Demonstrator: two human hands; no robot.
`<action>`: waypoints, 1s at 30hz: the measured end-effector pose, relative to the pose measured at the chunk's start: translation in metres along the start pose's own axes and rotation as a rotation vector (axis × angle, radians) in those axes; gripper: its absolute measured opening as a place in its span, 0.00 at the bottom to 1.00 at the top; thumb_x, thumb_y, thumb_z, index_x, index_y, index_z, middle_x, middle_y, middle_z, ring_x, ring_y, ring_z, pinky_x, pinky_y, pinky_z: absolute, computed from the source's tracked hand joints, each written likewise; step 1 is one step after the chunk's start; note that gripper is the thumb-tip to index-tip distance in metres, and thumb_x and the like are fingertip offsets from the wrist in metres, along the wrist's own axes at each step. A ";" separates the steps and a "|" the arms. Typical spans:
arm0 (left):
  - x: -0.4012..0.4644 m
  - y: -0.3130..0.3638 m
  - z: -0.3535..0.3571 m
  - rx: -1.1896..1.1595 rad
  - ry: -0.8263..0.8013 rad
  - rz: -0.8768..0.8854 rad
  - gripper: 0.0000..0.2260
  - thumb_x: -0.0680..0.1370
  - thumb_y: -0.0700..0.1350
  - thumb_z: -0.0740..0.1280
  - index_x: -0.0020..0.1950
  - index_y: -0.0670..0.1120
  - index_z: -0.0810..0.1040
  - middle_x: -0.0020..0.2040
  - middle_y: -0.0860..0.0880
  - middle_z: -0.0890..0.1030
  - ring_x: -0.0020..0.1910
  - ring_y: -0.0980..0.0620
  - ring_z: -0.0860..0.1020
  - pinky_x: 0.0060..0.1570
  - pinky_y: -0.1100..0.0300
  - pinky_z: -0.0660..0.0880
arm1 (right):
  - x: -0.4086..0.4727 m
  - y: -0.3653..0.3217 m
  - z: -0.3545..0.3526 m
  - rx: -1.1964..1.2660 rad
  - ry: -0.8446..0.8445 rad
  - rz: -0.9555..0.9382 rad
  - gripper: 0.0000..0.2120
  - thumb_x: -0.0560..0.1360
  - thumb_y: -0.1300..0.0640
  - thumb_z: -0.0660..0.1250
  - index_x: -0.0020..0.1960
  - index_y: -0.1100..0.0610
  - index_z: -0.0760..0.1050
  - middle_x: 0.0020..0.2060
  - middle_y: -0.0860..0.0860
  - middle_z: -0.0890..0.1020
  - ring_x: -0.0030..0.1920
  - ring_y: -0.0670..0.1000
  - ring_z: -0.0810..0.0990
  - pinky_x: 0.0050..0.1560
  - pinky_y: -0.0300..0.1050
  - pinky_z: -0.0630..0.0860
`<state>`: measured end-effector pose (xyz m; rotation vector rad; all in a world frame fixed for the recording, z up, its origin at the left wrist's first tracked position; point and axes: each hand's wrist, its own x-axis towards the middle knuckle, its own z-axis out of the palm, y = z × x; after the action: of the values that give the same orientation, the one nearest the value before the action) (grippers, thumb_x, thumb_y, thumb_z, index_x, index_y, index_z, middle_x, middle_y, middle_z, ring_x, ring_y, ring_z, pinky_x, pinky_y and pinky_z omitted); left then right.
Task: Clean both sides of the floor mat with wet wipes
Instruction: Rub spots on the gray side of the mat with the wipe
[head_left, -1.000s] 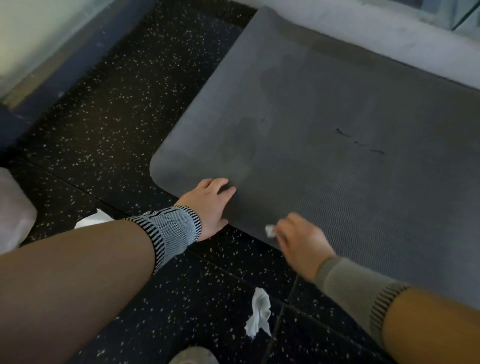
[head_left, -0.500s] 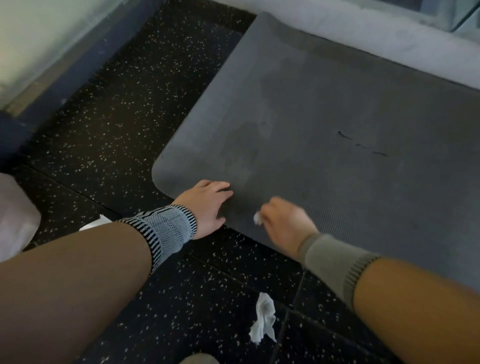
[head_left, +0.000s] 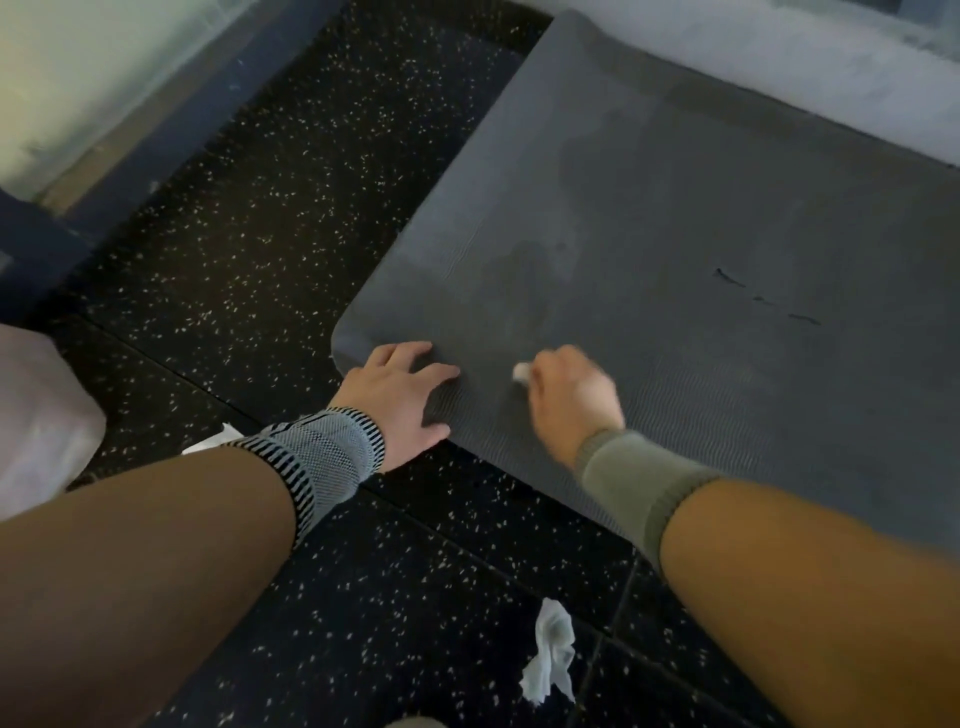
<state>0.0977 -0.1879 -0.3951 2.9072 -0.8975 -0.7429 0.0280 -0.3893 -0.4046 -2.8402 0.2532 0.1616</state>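
Observation:
A grey ribbed floor mat lies flat on the dark speckled floor, with darker damp patches near its middle and a few small black marks to the right. My left hand rests flat on the mat's near left corner, fingers spread. Just to its right, my right hand grips a small bunched white wet wipe and presses it on the mat; only a bit of the wipe shows past the fingers. The right hand is blurred.
A crumpled white wipe lies on the speckled floor near the bottom edge. Another white scrap peeks out behind my left forearm. A pale bag-like object sits at far left. A light ledge runs behind the mat.
My right hand has slid the wipe left and farther onto the mat, ending close to my left hand. The left hand has stayed on the corner.

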 end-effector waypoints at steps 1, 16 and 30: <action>0.000 -0.001 0.000 -0.013 0.003 -0.003 0.30 0.74 0.62 0.66 0.73 0.62 0.60 0.76 0.53 0.55 0.74 0.46 0.55 0.69 0.44 0.63 | -0.016 -0.017 0.006 0.044 -0.092 -0.106 0.06 0.79 0.58 0.60 0.53 0.56 0.74 0.48 0.52 0.75 0.46 0.52 0.75 0.44 0.40 0.67; 0.002 -0.009 0.011 -0.057 0.053 0.023 0.29 0.71 0.65 0.65 0.70 0.66 0.59 0.74 0.55 0.53 0.73 0.47 0.55 0.68 0.42 0.61 | 0.002 -0.016 0.003 -0.064 -0.229 -0.440 0.09 0.79 0.57 0.59 0.55 0.56 0.75 0.51 0.53 0.75 0.52 0.54 0.74 0.52 0.45 0.68; 0.003 -0.013 0.012 -0.068 0.058 0.026 0.24 0.77 0.57 0.61 0.71 0.67 0.59 0.75 0.56 0.53 0.74 0.49 0.54 0.70 0.42 0.59 | 0.037 0.000 -0.010 -0.002 -0.006 -0.003 0.09 0.79 0.57 0.59 0.54 0.57 0.75 0.51 0.54 0.75 0.49 0.55 0.76 0.47 0.45 0.70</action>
<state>0.1011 -0.1773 -0.4090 2.8363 -0.8850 -0.6702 0.0649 -0.3980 -0.4001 -2.8420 0.2478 0.1698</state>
